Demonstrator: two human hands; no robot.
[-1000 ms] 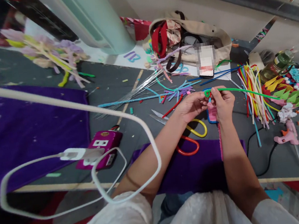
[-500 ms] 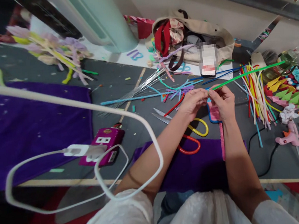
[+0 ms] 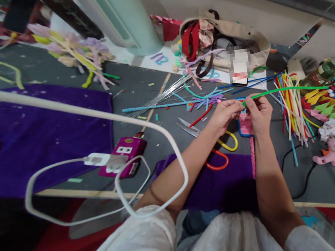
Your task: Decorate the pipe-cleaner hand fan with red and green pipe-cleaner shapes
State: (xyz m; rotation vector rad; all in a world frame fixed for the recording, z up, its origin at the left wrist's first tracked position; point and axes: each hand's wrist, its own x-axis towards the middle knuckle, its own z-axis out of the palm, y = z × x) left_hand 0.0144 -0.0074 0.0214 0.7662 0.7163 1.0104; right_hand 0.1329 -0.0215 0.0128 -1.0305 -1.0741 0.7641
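Observation:
A bright green pipe cleaner [image 3: 291,89] stretches rightward from my fingertips, its left end pinched between both hands. My left hand [image 3: 226,114] closes thumb and fingers on that end. Right beside it, my right hand [image 3: 260,113] grips the same stem between thumb and bent fingers. Behind and below the hands lies a pink piece with a blue border [image 3: 245,126], partly hidden, with a pink strip [image 3: 253,157] running down from it. Scissors with one yellow and one red handle [image 3: 218,165] lie under my left forearm, blades pointing up-left.
A bundle of coloured pipe cleaners [image 3: 292,110] and a pink glue gun [image 3: 330,156] lie at right. Behind are a beige bag [image 3: 256,43] and a pale green cylinder [image 3: 130,20]. A purple power strip [image 3: 124,157] and white cable [image 3: 143,127] are at left.
The view has shifted, so most things appear further right. The green pipe cleaner has dipped from an upward slant to a nearly level arc, still held in both hands.

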